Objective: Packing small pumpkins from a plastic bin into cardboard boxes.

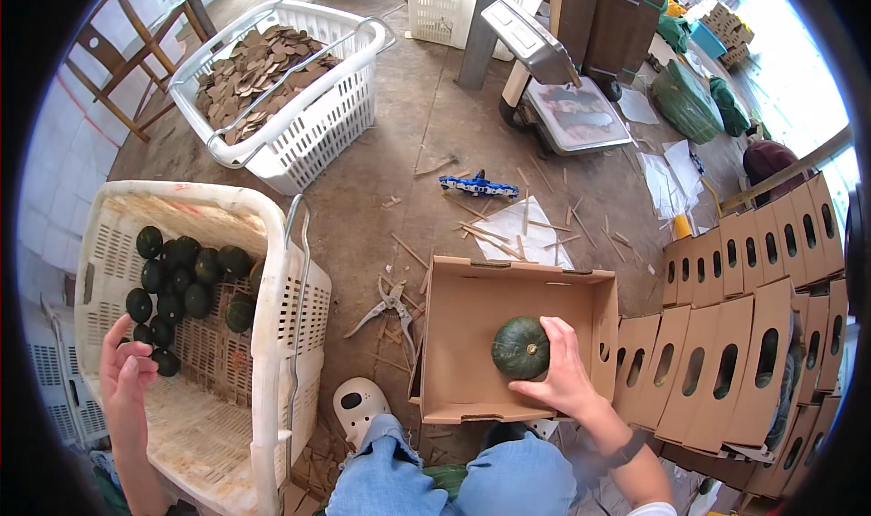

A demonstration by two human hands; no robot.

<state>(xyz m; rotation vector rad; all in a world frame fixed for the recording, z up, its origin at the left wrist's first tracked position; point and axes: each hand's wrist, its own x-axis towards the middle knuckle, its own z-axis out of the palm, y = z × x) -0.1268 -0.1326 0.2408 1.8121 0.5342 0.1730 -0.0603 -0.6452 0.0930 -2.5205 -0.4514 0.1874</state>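
A dark green round squash (520, 347) with a cut stem is in an otherwise bare cardboard box (463, 339) before my knees. My right hand (559, 366) holds it from the right side, fingers and thumb curled around it. My left hand (126, 363) is raised over the near left part of a white plastic crate (204, 421), its fingers apart and nothing in them. Several dark green squashes (197, 301) lie heaped in the crate. I cannot tell whether the left fingertips touch the nearest ones.
Pruning shears (391, 308) lie open on the floor between crate and box. Stacked cardboard boxes with handle slots (708, 373) line the right. A crate of brown cardboard pieces (265, 74), a platform scale (578, 115), a blue-and-white chain-like object (480, 186) and scattered wooden sticks (497, 234) are beyond.
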